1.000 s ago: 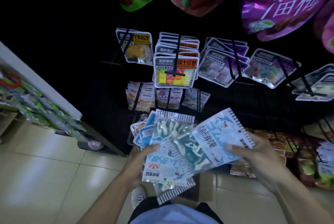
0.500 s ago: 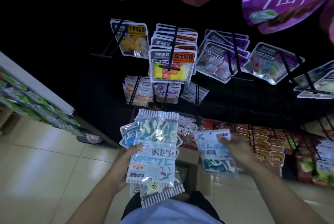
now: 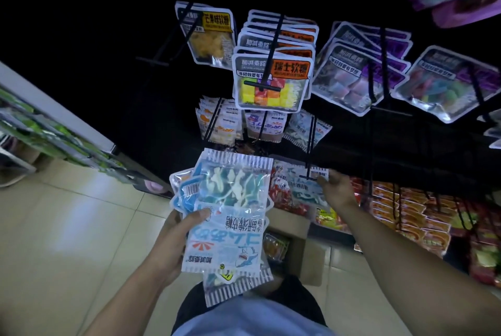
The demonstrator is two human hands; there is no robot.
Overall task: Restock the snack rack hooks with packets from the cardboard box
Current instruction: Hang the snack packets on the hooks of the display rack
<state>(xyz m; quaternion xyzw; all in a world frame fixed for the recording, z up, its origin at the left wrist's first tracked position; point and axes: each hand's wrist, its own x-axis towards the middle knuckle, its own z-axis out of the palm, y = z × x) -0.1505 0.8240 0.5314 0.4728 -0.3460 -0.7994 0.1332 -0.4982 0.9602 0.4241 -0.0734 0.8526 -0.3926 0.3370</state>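
My left hand grips a stack of blue-and-white shark candy packets, thumb on the top one. My right hand pinches the top corner of a single matching packet and holds it against the tip of a black rack hook low on the rack. An open cardboard box stands on the floor below the packets, mostly hidden by the stack.
The black rack carries hooks of candy packets: a yellow one, a multicoloured cube stack, purple ones. Lower hooks hold small white packets. Red and orange snacks fill the right. A shelf stands left over tiled floor.
My right hand took one packet off the stack, turned it upright and moved it forward and up to the low hook. The view tilted downward.
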